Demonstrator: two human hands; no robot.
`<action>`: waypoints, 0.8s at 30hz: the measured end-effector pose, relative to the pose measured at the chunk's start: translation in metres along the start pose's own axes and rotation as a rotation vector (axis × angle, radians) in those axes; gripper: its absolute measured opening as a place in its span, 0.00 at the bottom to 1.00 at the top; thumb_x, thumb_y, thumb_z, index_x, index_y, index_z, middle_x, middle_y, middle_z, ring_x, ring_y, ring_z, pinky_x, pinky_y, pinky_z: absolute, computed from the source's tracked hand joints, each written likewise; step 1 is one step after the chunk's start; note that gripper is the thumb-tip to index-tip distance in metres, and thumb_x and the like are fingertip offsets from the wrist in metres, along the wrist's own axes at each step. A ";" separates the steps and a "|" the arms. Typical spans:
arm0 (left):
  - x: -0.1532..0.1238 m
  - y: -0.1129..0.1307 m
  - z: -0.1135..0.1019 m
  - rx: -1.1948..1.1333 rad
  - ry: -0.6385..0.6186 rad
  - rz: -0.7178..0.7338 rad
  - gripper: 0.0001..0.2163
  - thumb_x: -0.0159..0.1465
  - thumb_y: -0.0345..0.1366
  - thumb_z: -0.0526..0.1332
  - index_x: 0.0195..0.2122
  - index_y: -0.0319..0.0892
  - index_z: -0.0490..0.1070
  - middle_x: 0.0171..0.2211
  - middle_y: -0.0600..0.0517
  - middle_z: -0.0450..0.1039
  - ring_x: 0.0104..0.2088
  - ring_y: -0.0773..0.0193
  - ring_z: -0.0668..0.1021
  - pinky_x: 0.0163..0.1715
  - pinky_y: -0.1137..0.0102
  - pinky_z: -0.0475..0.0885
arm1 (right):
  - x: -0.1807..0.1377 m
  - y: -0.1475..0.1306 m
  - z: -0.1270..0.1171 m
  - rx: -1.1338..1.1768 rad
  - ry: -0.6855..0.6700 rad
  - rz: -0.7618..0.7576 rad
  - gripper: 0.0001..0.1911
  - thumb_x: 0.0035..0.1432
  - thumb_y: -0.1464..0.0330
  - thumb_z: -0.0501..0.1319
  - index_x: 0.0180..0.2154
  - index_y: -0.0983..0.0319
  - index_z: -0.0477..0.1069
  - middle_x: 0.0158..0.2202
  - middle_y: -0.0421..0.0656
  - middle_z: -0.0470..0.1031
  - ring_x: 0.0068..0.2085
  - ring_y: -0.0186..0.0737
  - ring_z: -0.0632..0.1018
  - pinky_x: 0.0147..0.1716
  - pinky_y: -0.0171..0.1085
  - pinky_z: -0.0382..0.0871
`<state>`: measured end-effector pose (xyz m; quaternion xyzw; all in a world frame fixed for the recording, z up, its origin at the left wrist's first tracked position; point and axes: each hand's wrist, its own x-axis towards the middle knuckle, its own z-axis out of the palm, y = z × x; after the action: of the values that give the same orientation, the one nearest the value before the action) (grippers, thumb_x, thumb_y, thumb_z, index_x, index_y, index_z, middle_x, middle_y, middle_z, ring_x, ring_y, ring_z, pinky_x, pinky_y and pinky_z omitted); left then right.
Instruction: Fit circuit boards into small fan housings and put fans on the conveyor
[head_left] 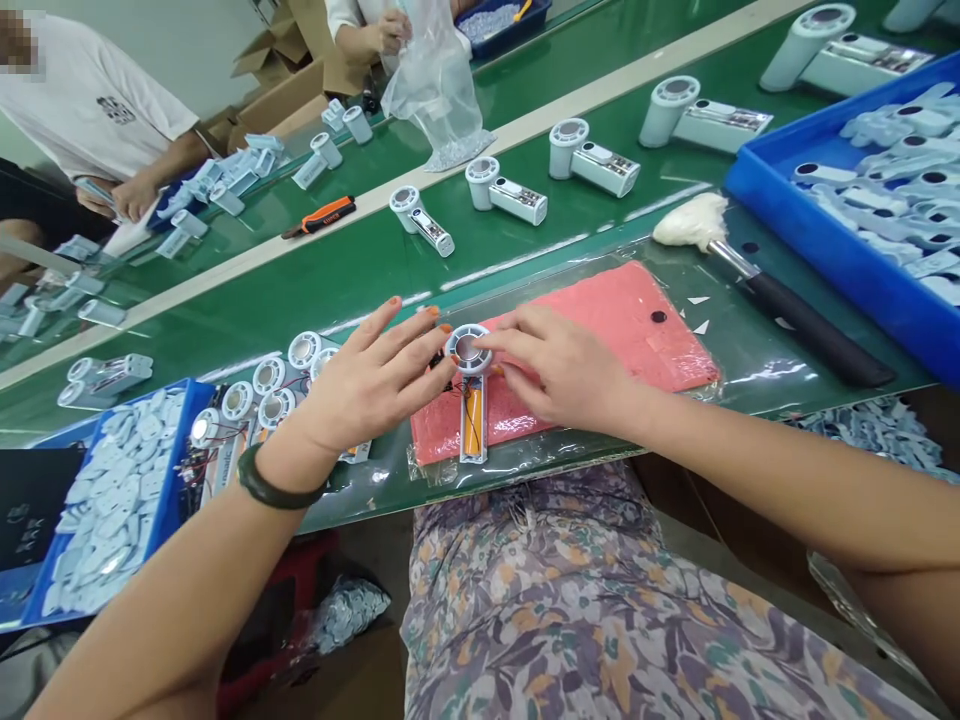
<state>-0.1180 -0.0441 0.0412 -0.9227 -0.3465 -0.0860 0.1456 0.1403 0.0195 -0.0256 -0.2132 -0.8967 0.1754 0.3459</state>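
Note:
A white handheld unit [472,420] lies on a pink foam mat [600,330], with an orange cell and thin wires showing in its open handle. My left hand [371,378] comes from the left with its fingers spread, and their tips press against the round ring head [469,348]. My right hand [559,365] meets that head from the right, its fingertips on the ring's rim. The underside of the head is hidden behind my fingers. A row of similar white heads with red and black wires [274,385] lies just beyond my left wrist.
Blue trays of white parts stand at left [187,400] and right [825,230]. A white-headed brush [694,222] and orange-handled tool [319,216] lie on green benches, among assembled units [570,155]. Co-workers' hands [390,30] work across the bench, beside a clear plastic bag [431,85].

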 end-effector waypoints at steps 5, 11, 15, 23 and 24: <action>0.020 -0.009 0.005 0.018 0.071 0.153 0.12 0.69 0.30 0.63 0.50 0.53 0.75 0.56 0.54 0.78 0.62 0.58 0.77 0.68 0.51 0.69 | 0.026 0.016 -0.004 0.101 0.009 -0.052 0.26 0.66 0.75 0.52 0.63 0.60 0.68 0.59 0.51 0.73 0.59 0.49 0.71 0.60 0.52 0.66; 0.034 -0.005 0.006 -0.209 -0.042 -0.045 0.06 0.68 0.37 0.65 0.44 0.55 0.78 0.47 0.56 0.82 0.54 0.60 0.82 0.65 0.55 0.71 | 0.044 0.028 -0.012 0.190 -0.164 -0.083 0.13 0.68 0.67 0.57 0.50 0.59 0.77 0.49 0.48 0.77 0.53 0.48 0.74 0.56 0.48 0.67; 0.027 0.000 0.010 -0.280 -0.089 -0.145 0.06 0.69 0.38 0.63 0.43 0.54 0.80 0.49 0.52 0.81 0.56 0.57 0.81 0.63 0.54 0.73 | 0.035 0.026 -0.021 0.132 -0.199 -0.034 0.12 0.67 0.67 0.60 0.49 0.58 0.78 0.47 0.47 0.76 0.49 0.46 0.75 0.49 0.45 0.69; 0.004 0.019 -0.004 -0.205 0.064 -0.315 0.24 0.71 0.24 0.52 0.65 0.51 0.66 0.65 0.45 0.70 0.64 0.55 0.75 0.59 0.54 0.76 | -0.007 -0.001 -0.038 0.032 -0.169 0.208 0.13 0.66 0.65 0.64 0.52 0.56 0.79 0.41 0.43 0.74 0.38 0.39 0.75 0.37 0.37 0.68; 0.008 0.017 -0.005 -0.243 0.013 -0.283 0.25 0.70 0.23 0.52 0.65 0.51 0.66 0.67 0.45 0.68 0.66 0.54 0.72 0.61 0.52 0.75 | -0.012 -0.006 -0.037 0.043 -0.147 0.235 0.13 0.66 0.64 0.64 0.51 0.56 0.79 0.41 0.43 0.74 0.39 0.39 0.76 0.37 0.37 0.69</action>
<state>-0.1007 -0.0533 0.0444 -0.8749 -0.4591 -0.1529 0.0215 0.1727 0.0149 -0.0038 -0.2960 -0.8846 0.2489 0.2607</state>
